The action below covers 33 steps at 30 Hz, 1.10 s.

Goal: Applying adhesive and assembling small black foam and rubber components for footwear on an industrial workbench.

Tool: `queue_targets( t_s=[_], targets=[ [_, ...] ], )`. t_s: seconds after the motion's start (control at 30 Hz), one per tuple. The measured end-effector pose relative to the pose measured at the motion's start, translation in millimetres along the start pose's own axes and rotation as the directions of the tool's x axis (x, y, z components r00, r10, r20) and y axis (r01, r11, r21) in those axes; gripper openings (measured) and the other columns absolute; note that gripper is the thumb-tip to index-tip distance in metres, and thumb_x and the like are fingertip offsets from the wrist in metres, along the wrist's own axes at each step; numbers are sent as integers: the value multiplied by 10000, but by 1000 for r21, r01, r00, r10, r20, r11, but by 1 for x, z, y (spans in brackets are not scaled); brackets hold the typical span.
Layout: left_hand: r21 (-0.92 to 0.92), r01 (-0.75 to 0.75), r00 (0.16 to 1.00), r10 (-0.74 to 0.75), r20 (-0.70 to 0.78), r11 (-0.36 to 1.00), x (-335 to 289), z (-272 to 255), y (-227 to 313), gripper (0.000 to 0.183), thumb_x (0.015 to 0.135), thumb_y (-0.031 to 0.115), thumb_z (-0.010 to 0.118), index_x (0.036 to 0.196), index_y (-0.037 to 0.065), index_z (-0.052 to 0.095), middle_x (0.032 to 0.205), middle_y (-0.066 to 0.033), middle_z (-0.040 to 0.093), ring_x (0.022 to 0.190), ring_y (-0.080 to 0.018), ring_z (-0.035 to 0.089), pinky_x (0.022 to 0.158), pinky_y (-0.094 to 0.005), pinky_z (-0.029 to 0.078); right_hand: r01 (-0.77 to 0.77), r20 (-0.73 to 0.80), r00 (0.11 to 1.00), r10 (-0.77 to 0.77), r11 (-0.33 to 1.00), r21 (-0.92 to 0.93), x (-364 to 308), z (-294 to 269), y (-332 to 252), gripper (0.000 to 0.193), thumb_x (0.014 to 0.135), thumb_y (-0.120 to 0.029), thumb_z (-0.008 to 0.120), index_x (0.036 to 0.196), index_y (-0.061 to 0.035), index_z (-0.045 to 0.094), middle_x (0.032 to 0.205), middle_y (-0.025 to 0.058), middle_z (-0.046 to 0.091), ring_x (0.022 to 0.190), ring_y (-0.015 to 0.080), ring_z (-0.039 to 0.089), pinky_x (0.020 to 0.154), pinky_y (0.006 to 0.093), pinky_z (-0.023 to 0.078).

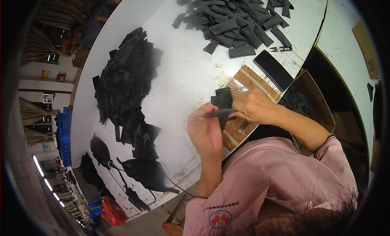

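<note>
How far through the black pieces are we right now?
Hard to tell exactly. A large heap of thin black pieces lies at the left; whether it is finished work is unclear. In hand: left hand and right hand hold black pieces. A pile of grey strips waits at the far end.

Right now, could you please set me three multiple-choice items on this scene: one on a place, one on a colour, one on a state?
1. Where does the phone lie?
A. at the table's edge, beside the strip pile
B. on the scrap heap
C. in the box

2. What colour are the strips?
A. white
B. dark grey
C. red

3. What are the hands doing?
A. resting flat
B. both holding one dark piece
C. holding the phone

Answers: 1 A, it rests below the pile at the rim. 2 B, all are dark grey. 3 B, the left hand and the right hand grip it.
</note>
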<state>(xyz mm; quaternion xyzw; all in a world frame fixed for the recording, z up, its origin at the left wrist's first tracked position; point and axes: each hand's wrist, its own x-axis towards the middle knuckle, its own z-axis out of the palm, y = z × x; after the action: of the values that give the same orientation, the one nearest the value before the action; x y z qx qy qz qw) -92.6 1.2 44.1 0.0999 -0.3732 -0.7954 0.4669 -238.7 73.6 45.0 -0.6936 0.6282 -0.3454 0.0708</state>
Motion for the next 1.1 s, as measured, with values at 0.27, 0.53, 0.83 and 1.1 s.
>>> queue_targets(
  t_s=[0.27,0.53,0.83,1.1],
  targets=[
    [178,-75,997,71,29,981,-1,-4,0,128,815,108,554,881,-1,549,902,-124,573,917,-238,506,863,-380,389,-23,-37,999,26,997,68,-9,16,1,335,745,-290,613,577,-30,484,518,134,489,497,304,512,437,377,383],
    [877,112,985,68,-162,466,24,-65,-14,220,831,42,471,1028,-32,533,967,-140,582,899,-215,539,818,-315,413,-200,234,967,98,863,465,34,-31,-8,407,781,-387,560,619,-15,533,490,84,492,472,222,519,458,314,397],
    [958,1,993,-116,-36,-285,27,-115,-36,218,709,139,631,906,59,581,914,-128,516,888,-321,454,763,-414,376,-559,152,788,596,592,581,-21,5,32,460,847,-421,433,704,4,540,522,21,477,460,88,446,442,227,357],
    [971,-77,993,-101,55,-228,26,-141,-19,100,725,116,604,747,19,599,775,-121,572,759,-288,502,692,-352,410,-651,436,759,483,537,537,-59,48,-9,442,873,-379,427,684,7,529,538,59,494,510,144,495,493,275,399]
  ],
)
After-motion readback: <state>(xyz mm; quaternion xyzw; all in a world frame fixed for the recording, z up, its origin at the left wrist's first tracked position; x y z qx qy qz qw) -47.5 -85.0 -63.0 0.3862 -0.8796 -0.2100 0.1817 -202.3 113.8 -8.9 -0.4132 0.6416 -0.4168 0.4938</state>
